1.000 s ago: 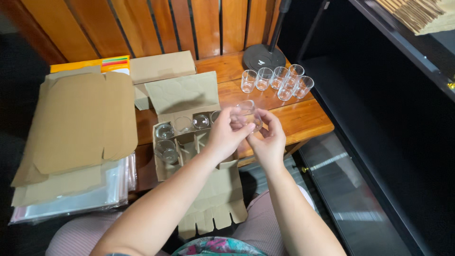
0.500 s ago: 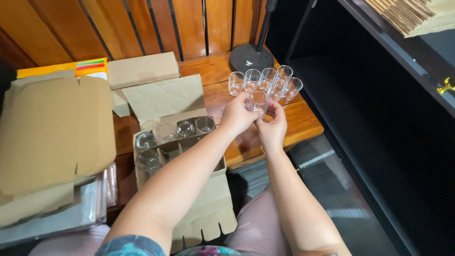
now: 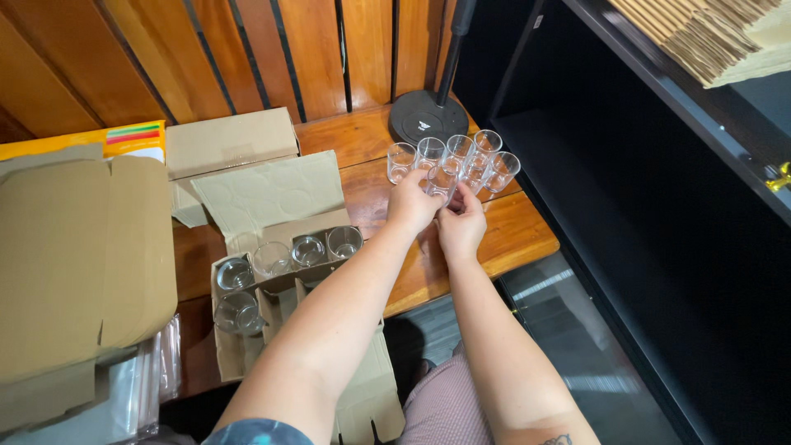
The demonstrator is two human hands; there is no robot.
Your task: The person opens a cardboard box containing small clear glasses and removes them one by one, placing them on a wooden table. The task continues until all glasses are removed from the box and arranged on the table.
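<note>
A small clear glass (image 3: 441, 180) is held between both hands just above the middle of the frame, left hand (image 3: 412, 203) and right hand (image 3: 461, 227) each with a closed grip on it. It's kept right beside a cluster of empty glasses (image 3: 461, 156) on the wooden desk (image 3: 511, 235). More glasses are seen in the open cardboard box (image 3: 280, 264) at lower left.

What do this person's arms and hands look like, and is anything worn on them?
Both forearms are bare, with no gloves, rings, watch or bracelet showing on the left hand or the right hand. A short patterned sleeve in blue tones covers the upper left arm. A small dark tattoo sits near the right elbow.
</note>
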